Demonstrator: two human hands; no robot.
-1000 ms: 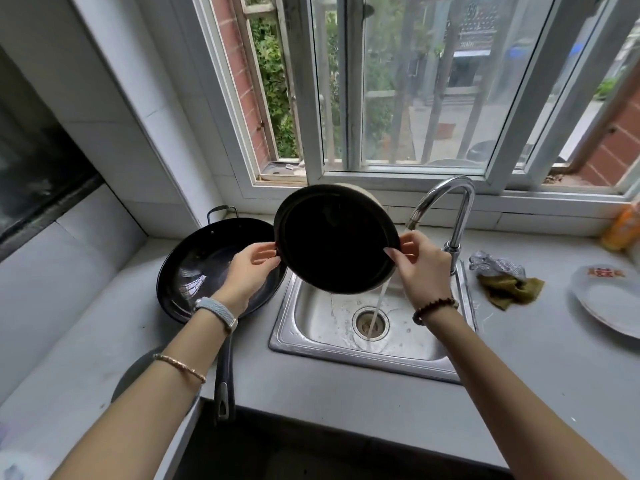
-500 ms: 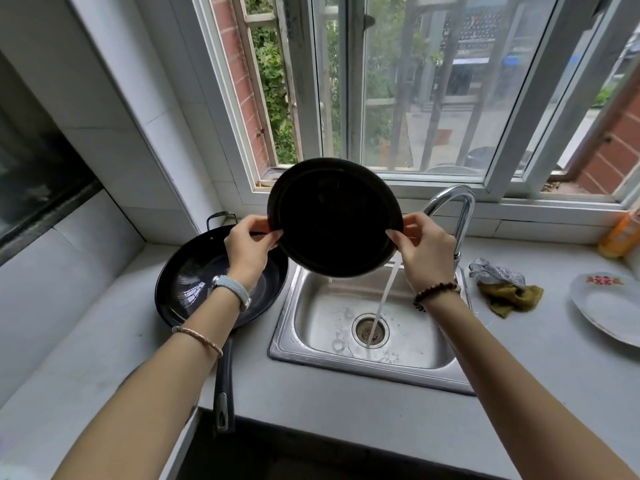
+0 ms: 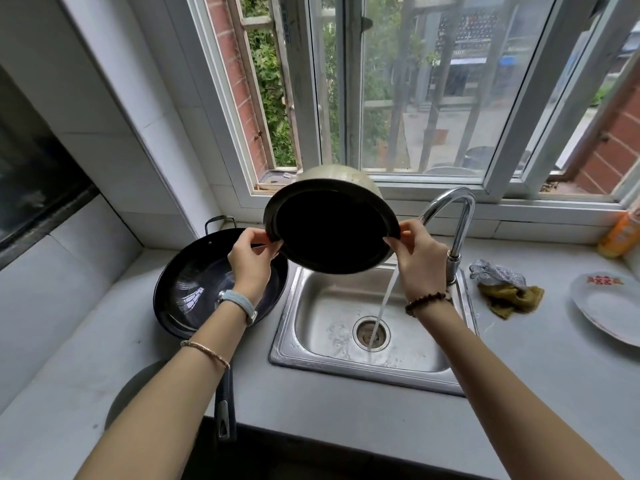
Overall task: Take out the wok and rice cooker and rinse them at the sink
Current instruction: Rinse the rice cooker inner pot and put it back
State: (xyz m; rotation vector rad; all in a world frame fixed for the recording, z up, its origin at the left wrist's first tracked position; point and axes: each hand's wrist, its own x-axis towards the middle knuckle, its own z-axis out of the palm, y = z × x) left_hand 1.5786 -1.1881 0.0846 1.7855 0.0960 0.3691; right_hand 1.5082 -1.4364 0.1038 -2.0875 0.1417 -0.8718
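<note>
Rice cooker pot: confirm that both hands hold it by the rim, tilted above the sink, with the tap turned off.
The tap is not off: the head view shows a stream of water falling from it into the sink. The rest stands: left hand and right hand hold the rice cooker pot by its rim, tilted above the sink.

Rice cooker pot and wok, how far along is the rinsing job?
Done: both are out; the wok sits beside the sink. In hand: left hand and right hand hold the rice cooker pot tilted over the sink, water running. Left: finishing the pot; wok's rinsing can't be judged.
</note>
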